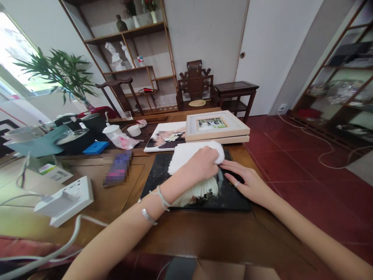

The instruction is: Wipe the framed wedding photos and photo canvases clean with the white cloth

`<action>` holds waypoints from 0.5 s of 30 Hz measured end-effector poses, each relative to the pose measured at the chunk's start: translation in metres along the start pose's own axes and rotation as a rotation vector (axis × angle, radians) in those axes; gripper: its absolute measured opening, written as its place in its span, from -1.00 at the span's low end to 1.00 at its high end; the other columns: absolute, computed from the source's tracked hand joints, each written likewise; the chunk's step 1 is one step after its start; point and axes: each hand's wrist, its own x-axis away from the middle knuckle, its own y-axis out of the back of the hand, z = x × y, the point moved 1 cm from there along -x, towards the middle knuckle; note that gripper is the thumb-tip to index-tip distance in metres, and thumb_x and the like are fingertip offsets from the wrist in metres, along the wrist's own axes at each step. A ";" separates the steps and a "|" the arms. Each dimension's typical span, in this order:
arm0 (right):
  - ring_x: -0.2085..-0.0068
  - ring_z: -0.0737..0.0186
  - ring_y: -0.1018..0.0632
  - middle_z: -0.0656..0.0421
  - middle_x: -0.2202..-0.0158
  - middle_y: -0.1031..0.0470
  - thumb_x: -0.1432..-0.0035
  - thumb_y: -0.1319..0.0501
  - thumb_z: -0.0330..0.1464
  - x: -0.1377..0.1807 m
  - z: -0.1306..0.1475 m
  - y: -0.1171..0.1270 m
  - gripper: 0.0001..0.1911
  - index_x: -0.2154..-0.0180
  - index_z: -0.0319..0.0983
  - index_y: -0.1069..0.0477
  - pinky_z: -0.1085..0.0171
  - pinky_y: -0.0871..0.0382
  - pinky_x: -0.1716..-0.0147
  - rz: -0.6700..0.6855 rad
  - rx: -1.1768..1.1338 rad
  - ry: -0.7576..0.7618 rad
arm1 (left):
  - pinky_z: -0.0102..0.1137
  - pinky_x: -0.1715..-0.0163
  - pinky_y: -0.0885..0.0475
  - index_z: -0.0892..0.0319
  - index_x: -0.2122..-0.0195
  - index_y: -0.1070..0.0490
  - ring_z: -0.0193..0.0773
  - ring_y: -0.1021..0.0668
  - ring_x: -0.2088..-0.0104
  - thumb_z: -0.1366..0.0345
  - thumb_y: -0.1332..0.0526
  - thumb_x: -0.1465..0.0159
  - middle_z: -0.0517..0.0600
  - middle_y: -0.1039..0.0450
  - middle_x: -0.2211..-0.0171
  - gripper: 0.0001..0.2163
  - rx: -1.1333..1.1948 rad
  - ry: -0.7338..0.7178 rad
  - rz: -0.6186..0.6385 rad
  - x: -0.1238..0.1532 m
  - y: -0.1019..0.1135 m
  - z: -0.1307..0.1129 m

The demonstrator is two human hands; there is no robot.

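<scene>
A dark photo panel with a pale dress-like picture lies flat on the wooden table in front of me. My left hand, with bracelets on the wrist, is closed on a white towel that rests on the upper part of the panel. My right hand wears a ring and lies at the panel's right side, its fingers stretched out and their tips at the towel's edge. The towel and left arm hide part of the picture.
Behind the panel are stacked wooden picture frames and another photo panel. To the left are a blurred purple packet, a blue box, a white power strip with cables, and a white teapot.
</scene>
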 end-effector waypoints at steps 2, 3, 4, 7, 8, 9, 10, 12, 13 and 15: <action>-0.12 0.06 -0.39 0.10 -0.07 -0.43 -0.22 -0.06 -0.37 0.000 -0.001 -0.001 -0.66 -0.01 -0.14 -0.42 -0.01 -0.25 -0.12 -0.008 -0.018 -0.003 | -0.28 0.27 -0.41 0.30 0.38 -0.44 -0.05 -0.52 0.25 0.55 -0.02 -0.06 0.20 -0.48 0.31 -0.78 -0.024 0.029 0.008 0.018 0.001 0.008; -0.12 0.06 -0.39 0.09 -0.07 -0.43 -0.22 -0.06 -0.37 0.000 -0.001 -0.001 -0.66 -0.01 -0.14 -0.42 -0.02 -0.25 -0.13 -0.011 -0.027 -0.004 | -0.27 0.25 -0.41 0.30 0.39 -0.44 -0.05 -0.52 0.25 0.55 -0.01 -0.06 0.20 -0.48 0.31 -0.78 -0.039 0.050 0.013 0.027 0.001 0.013; -0.12 0.06 -0.39 0.09 -0.07 -0.43 -0.22 -0.07 -0.37 0.000 -0.001 -0.001 -0.67 0.00 -0.15 -0.42 -0.02 -0.25 -0.13 -0.015 -0.032 -0.006 | -0.27 0.24 -0.41 0.29 0.41 -0.44 -0.05 -0.53 0.25 0.56 -0.01 -0.05 0.19 -0.49 0.30 -0.77 -0.057 0.075 0.023 0.037 0.002 0.018; -0.12 0.06 -0.39 0.08 -0.07 -0.43 -0.22 -0.07 -0.36 0.001 -0.001 -0.001 -0.67 0.01 -0.16 -0.43 -0.03 -0.25 -0.13 -0.013 -0.032 -0.014 | -0.27 0.17 -0.43 0.28 0.41 -0.45 -0.06 -0.55 0.20 0.56 0.00 -0.03 0.20 -0.50 0.17 -0.76 -0.111 0.139 0.048 0.068 0.002 0.037; -0.12 0.06 -0.39 0.07 -0.07 -0.43 -0.22 -0.06 -0.36 0.001 -0.001 -0.001 -0.67 0.01 -0.17 -0.43 -0.03 -0.25 -0.13 -0.011 -0.029 -0.014 | -0.27 0.14 -0.43 0.28 0.42 -0.45 -0.06 -0.55 0.16 0.57 0.00 -0.03 0.21 -0.47 0.09 -0.76 -0.131 0.153 0.052 0.078 0.002 0.043; -0.12 0.06 -0.39 0.06 -0.07 -0.42 -0.23 -0.06 -0.36 0.001 -0.001 -0.001 -0.67 0.01 -0.18 -0.43 -0.03 -0.24 -0.13 -0.008 -0.026 -0.012 | -0.26 0.11 -0.43 0.28 0.44 -0.46 -0.04 -0.54 0.12 0.57 0.00 -0.03 0.23 -0.43 0.00 -0.76 -0.151 0.163 0.052 0.087 0.002 0.049; -0.12 0.06 -0.39 0.06 -0.08 -0.42 -0.23 -0.06 -0.36 0.001 -0.001 -0.001 -0.67 0.00 -0.18 -0.42 -0.03 -0.24 -0.13 -0.007 -0.025 -0.009 | -0.25 0.08 -0.42 0.28 0.47 -0.46 -0.03 -0.53 0.07 0.57 0.00 -0.04 0.23 -0.37 -0.07 -0.76 -0.172 0.171 0.047 0.095 0.001 0.055; -0.12 0.05 -0.39 0.07 -0.08 -0.42 -0.22 -0.06 -0.37 0.002 -0.002 -0.002 -0.67 0.00 -0.17 -0.42 -0.04 -0.24 -0.13 -0.012 -0.026 -0.003 | -0.23 0.01 -0.40 0.26 0.56 -0.45 -0.01 -0.46 -0.04 0.57 -0.01 -0.03 0.19 -0.27 -0.16 -0.76 -0.213 0.172 0.025 0.107 -0.002 0.065; -0.12 0.05 -0.39 0.08 -0.08 -0.42 -0.22 -0.07 -0.36 0.002 -0.002 -0.002 -0.67 0.00 -0.16 -0.42 -0.04 -0.25 -0.13 -0.017 -0.026 -0.003 | -0.22 -0.04 -0.37 0.25 0.58 -0.46 0.00 -0.40 -0.10 0.58 -0.01 -0.02 0.17 -0.23 -0.19 -0.75 -0.232 0.158 0.005 0.111 -0.004 0.070; -0.12 0.05 -0.39 0.09 -0.08 -0.42 -0.22 -0.07 -0.36 0.002 -0.003 -0.002 -0.67 0.01 -0.15 -0.43 -0.04 -0.25 -0.12 -0.021 -0.025 -0.004 | -0.15 -0.14 -0.26 0.26 0.60 -0.47 0.02 -0.26 -0.21 0.61 0.00 0.00 0.15 -0.15 -0.23 -0.72 -0.272 0.102 -0.040 0.114 -0.009 0.076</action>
